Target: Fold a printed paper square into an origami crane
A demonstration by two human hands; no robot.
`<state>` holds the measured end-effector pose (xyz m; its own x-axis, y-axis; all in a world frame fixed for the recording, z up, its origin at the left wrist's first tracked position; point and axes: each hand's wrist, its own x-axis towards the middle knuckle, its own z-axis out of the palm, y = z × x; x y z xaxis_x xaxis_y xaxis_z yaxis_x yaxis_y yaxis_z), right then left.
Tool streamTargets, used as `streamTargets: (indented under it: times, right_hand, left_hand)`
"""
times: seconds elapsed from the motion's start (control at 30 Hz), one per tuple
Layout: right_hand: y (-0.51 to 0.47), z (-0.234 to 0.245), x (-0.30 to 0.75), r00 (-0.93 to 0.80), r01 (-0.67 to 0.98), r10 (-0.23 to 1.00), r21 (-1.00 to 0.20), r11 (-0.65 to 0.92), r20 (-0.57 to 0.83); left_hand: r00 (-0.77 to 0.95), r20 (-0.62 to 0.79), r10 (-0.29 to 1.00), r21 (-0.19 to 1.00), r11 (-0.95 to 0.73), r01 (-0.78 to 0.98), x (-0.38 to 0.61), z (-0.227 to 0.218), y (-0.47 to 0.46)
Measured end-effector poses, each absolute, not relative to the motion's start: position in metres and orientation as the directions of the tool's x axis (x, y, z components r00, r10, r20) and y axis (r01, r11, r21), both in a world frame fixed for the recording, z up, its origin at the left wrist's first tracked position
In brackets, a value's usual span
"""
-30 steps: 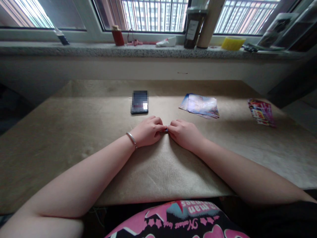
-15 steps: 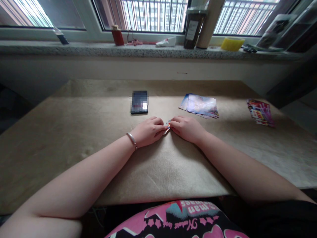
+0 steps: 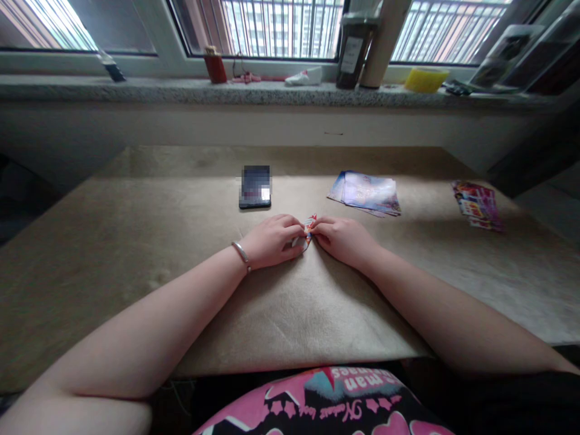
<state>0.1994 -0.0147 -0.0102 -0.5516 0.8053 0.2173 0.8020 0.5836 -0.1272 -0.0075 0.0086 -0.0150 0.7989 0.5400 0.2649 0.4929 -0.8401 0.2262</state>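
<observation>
Both my hands rest on the beige table [image 3: 136, 241], fingertips meeting in the middle. My left hand [image 3: 272, 240], with a silver bangle on the wrist, and my right hand [image 3: 343, 238] each pinch a small folded piece of coloured paper [image 3: 309, 227] between them. The paper is mostly hidden by my fingers; a red, white and blue corner sticks up. A dark phone [image 3: 255, 186] lies flat just beyond my left hand.
A fanned stack of pale blue and pink paper sheets [image 3: 367, 193] lies beyond my right hand. More colourful printed sheets [image 3: 478, 205] sit near the table's right edge. The stone windowsill [image 3: 226, 92] holds a red cup [image 3: 215, 65], a dark jar [image 3: 353, 51] and a yellow container [image 3: 426, 78].
The small paper has come up from between my fingertips, and a coloured corner now shows. My hands have shifted slightly away from me; both arms otherwise stay in place.
</observation>
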Motion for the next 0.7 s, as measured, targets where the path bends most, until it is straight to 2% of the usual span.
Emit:
streamTargets:
  times: [0.17,0.37,0.53,0.7]
  right_hand:
    - [-0.003,-0.017,0.206,-0.573,0.747,0.774,-0.219,0.628,0.269]
    - [0.005,-0.021,0.207,-0.674,0.645,0.67,-0.192,0.739,0.311]
    - [0.004,-0.021,0.205,-0.6,0.714,0.72,-0.173,0.678,0.349]
    - [0.003,-0.022,0.205,-0.517,0.781,0.797,-0.21,0.589,0.313]
  left_hand:
    - [0.775,0.238,0.585,0.283,-0.805,0.521,-0.008,-0.013,0.003]
    - [0.774,0.235,0.588,0.351,-0.794,0.497,-0.009,-0.015,0.005]
    - [0.773,0.228,0.593,0.319,-0.795,0.516,-0.009,-0.017,0.008]
    - [0.781,0.211,0.588,0.288,-0.801,0.525,-0.008,-0.016,0.009]
